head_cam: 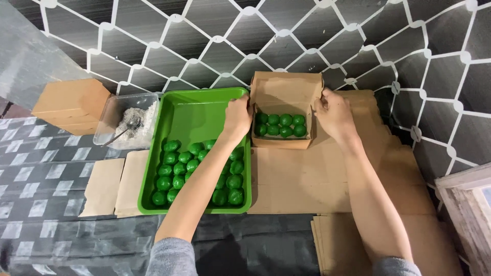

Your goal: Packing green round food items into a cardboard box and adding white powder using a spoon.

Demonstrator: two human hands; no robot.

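Note:
A small brown cardboard box (284, 91) stands open on flattened cardboard, its lid up at the back. Several round green balls (280, 125) lie in two rows inside it. My left hand (237, 116) grips the box's left wall. My right hand (333, 113) grips its right wall. Left of the box sits a green plastic tray (197, 107) with several more green balls (176, 176) in its near half; my left forearm crosses over that tray.
A clear plastic tub (116, 110) of white shreds with a metal spoon stands left of the tray. A shut cardboard box (71, 105) sits at far left. Flat cardboard sheets (327, 179) cover the surface; a stack lies at bottom right. A patterned wall rises behind.

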